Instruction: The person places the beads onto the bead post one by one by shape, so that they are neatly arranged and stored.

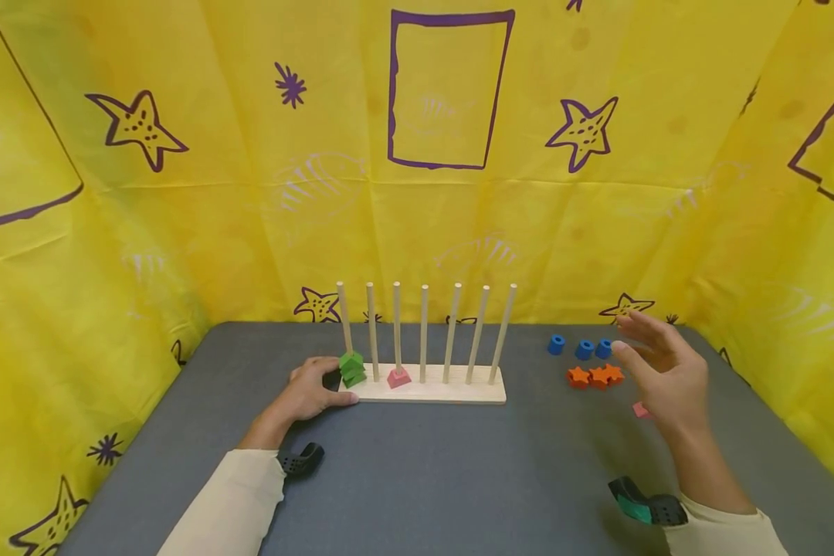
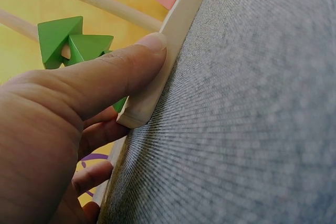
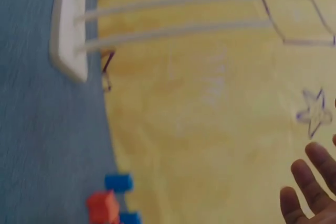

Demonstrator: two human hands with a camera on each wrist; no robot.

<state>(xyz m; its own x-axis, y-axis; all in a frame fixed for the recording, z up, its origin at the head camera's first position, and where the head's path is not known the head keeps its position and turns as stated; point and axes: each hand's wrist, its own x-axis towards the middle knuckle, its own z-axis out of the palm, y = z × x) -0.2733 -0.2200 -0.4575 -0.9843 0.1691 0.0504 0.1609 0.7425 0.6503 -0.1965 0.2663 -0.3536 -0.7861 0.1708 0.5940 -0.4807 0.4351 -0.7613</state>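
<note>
A pale wooden peg stand (image 1: 452, 391) with a row of upright pegs rests on the table. My left hand (image 1: 309, 392) grips its left end, thumb along the front edge and the other fingers around the end. Stacked green blocks (image 1: 352, 372) sit on the leftmost peg, turned at different angles; the left wrist view shows the green blocks (image 2: 58, 40) behind the thumb. On the third peg from the left is a pink block (image 1: 399, 378). Over the table's right side my right hand (image 1: 672, 382) is raised, fingers spread and loosely bent, holding nothing.
Left of the right hand lie three blue cylinders (image 1: 556, 344) with holes and several orange star pieces (image 1: 579, 378) in front of them. A loose pink block (image 1: 641, 410) is partly hidden by that hand. Yellow patterned cloth (image 1: 417, 216) hangs behind the grey table (image 1: 417, 479).
</note>
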